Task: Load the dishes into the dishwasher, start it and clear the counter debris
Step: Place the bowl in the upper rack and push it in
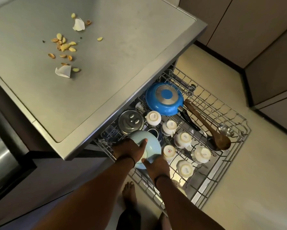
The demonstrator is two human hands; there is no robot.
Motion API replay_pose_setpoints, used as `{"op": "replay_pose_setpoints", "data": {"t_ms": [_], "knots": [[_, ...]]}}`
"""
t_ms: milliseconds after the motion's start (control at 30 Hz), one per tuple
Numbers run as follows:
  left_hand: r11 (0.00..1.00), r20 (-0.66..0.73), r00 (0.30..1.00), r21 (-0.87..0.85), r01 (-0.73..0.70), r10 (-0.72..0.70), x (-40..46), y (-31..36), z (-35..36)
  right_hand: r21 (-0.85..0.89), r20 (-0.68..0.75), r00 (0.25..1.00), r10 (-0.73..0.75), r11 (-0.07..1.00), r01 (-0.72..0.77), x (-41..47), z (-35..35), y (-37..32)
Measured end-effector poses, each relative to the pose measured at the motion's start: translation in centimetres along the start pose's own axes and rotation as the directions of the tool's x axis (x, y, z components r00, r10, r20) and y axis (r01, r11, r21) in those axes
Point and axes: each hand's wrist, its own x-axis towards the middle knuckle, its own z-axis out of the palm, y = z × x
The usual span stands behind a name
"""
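— What did we see at the rack?

— We saw both hands on a pale blue bowl (pixel 152 143), turned upside down at the near left corner of the pulled-out dishwasher rack (pixel 229 165). The left hand (pixel 131 150) lay over its left side with the thumb up across the dome; the right hand (pixel 157 165) gripped its lower rim, fingers wrapped around the far side. So each hand was closed on the bowl, neither one spread wide.

— And the rest of the load?

— Behind the bowl, against the counter's edge, we noted a steel pot (pixel 131 122), and further along that edge a blue pan (pixel 164 98) lying bottom up, its black handle pointing toward the rack's middle. Several white cups (pixel 184 139) stood upside down across the middle. Along the far right side lay a wooden spoon (pixel 207 127) beside a metal ladle (pixel 225 130).

— The counter?

— On the counter (pixel 123 52), toward its left part, we found scattered nut shells (pixel 64 46) and two white scraps of paper (pixel 64 71), well apart from the rack.
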Motion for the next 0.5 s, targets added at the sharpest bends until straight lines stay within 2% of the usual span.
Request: {"op": "replay_pose_setpoints", "data": {"t_ms": [133, 333, 500], "knots": [[1.000, 0.025, 1.000, 0.019, 0.015, -0.016, -0.3, 0.2, 0.0, -0.022, 0.035, 0.999, -0.007, 1.000, 0.008, 0.2, 0.1, 0.1], [1.000, -0.076, 0.997, -0.011, -0.001, 0.000, -0.9, 0.1, -0.4, -0.011, 0.060, 0.998, -0.019, 1.000, 0.020, 1.3, 0.8, -0.3], [1.000, -0.091, 0.996, -0.006, 0.009, -0.009, -0.8, -0.5, -0.9, 0.009, 0.050, 0.994, -0.095, 0.995, 0.095, 1.0, 0.5, -1.6]]}}
